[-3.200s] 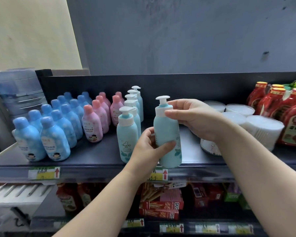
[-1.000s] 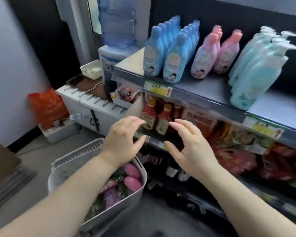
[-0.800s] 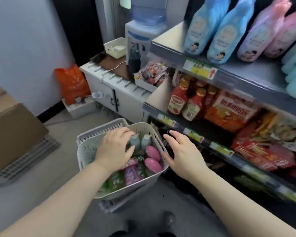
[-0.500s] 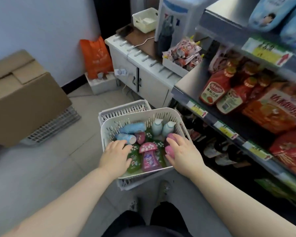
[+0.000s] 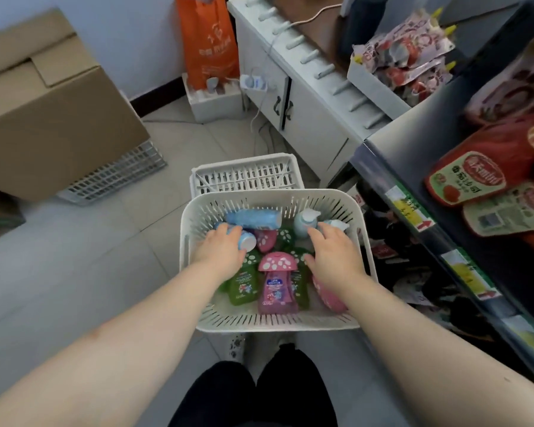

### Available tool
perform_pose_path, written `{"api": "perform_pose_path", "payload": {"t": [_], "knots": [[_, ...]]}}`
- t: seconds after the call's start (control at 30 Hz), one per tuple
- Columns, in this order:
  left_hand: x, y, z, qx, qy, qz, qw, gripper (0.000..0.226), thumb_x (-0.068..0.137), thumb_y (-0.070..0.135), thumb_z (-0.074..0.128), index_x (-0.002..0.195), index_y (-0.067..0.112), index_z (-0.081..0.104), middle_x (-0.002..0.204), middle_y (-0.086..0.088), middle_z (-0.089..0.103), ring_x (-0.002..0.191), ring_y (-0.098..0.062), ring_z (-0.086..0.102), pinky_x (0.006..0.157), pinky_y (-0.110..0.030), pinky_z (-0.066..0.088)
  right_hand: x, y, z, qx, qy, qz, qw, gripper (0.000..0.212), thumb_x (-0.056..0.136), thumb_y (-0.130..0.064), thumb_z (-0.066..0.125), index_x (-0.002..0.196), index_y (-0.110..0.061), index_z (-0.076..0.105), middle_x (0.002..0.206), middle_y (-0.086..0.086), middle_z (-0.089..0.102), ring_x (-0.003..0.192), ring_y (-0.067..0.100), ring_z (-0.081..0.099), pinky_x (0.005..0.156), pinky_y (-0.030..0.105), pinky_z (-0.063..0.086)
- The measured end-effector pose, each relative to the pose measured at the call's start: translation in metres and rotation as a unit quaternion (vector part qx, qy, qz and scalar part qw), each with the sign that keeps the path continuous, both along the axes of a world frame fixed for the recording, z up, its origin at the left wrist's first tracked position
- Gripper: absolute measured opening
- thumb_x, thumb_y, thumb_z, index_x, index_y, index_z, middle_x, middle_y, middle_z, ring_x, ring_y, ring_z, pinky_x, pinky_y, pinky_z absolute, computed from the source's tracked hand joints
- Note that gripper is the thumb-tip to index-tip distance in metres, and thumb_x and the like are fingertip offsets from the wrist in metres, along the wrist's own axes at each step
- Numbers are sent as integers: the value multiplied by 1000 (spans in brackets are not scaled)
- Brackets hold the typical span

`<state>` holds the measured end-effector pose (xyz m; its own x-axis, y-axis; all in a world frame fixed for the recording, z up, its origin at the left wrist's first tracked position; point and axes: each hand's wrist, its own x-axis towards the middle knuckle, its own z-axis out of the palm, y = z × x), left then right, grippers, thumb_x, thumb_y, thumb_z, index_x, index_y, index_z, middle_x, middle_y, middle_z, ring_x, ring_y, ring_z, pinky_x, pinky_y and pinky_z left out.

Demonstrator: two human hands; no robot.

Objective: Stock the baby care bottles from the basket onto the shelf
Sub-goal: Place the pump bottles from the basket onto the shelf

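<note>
A white slotted basket stands on the floor below me. It holds several baby care bottles. My left hand curls over a blue bottle lying on its side at the left. A second blue bottle lies behind it. My right hand reaches with straight fingers to two teal pump bottles at the back right and touches one. Between my hands lie a pink mushroom-cap bottle and green bottles. A pink bottle lies under my right wrist. The shelf stands at the right.
Red ketchup pouches fill the shelf level at my right. Another white basket sits behind the first. A white cabinet, an orange bag and a large cardboard box stand around the tiled floor.
I have turned from the top shelf down to the basket. Both hands moved from the basket's front to its back; the left now grips a blue bottle, the right touches a pump bottle.
</note>
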<state>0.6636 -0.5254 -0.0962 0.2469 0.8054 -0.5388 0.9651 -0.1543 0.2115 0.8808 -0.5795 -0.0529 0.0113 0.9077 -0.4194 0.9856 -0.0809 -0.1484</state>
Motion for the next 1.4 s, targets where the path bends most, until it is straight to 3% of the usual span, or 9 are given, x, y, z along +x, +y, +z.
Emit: {"api": "perform_pose_path", "payload": {"t": [0.23, 0.4, 0.57, 0.77, 0.93, 1.0, 1.2, 1.3, 1.4], "knots": [[18, 15, -40, -102, -54, 262, 958, 53, 98, 37, 39, 146, 16, 29, 138, -21, 43, 119, -38, 50, 95, -39, 42, -4, 42, -32, -6, 66, 56, 996, 52, 95, -28, 53, 143, -15, 36, 142, 5, 40, 130, 25, 37, 106, 38, 34], [20, 26, -67, -141, -191, 535, 811, 53, 94, 36, 51, 135, 6, 36, 129, -20, 53, 109, -37, 56, 93, -40, 49, -29, 71, -55, 7, 76, 124, 989, 46, 93, -17, 53, 137, -12, 42, 133, 6, 46, 122, 27, 42, 99, 36, 37], [18, 37, -99, -180, -268, 662, 677, 58, 85, 45, 58, 128, 8, 45, 108, -16, 64, 90, -33, 64, 77, -46, 57, -52, 97, -65, -56, 32, 137, 989, 53, 89, -17, 58, 138, -13, 39, 133, 9, 46, 119, 31, 49, 91, 40, 43], [16, 38, -102, -188, -277, 685, 647, 61, 73, 41, 69, 120, 8, 48, 101, -15, 67, 83, -31, 66, 77, -44, 57, -63, 104, -69, -73, 4, 130, 989, 41, 89, -16, 57, 129, -10, 48, 126, 11, 51, 114, 30, 53, 90, 38, 45], [10, 18, -72, -212, -364, 685, 594, 34, 91, 17, 61, 122, 7, 47, 105, -16, 65, 78, -27, 65, 63, -38, 53, -42, 90, -61, -143, 163, -69, 974, 31, 81, -40, 64, 97, -13, 61, 85, 4, 63, 80, 26, 62, 58, 26, 40], [7, 10, -52, -224, -392, 664, 596, 30, 92, 15, 59, 120, 9, 50, 101, -12, 66, 80, -25, 66, 64, -38, 53, -31, 78, -51, -178, 279, -176, 927, 27, 82, -35, 67, 97, -12, 63, 80, 3, 66, 70, 22, 63, 51, 25, 44], [-1, 2, 21, -261, -488, 559, 617, 19, 92, 12, 58, 111, 12, 58, 100, -10, 71, 88, -24, 68, 75, -42, 54, -14, 46, -3, -231, 571, -338, 711, 37, 91, -12, 61, 126, 0, 54, 111, 17, 70, 101, 34, 68, 91, 47, 53], [-5, 5, 60, -264, -523, 489, 646, 27, 89, 8, 59, 117, 9, 58, 105, -12, 71, 96, -30, 66, 96, -51, 47, -12, 33, 30, -206, 635, -328, 668, 42, 90, -3, 59, 130, -5, 48, 119, 15, 67, 105, 31, 67, 85, 39, 56], [-6, 9, 100, -262, -567, 415, 662, 36, 84, 7, 61, 119, 9, 55, 108, -12, 70, 95, -30, 68, 84, -48, 54, -10, 23, 63, -145, 647, -315, 679, 53, 82, 2, 64, 130, -8, 45, 121, 15, 65, 106, 30, 66, 83, 37, 56]]}}
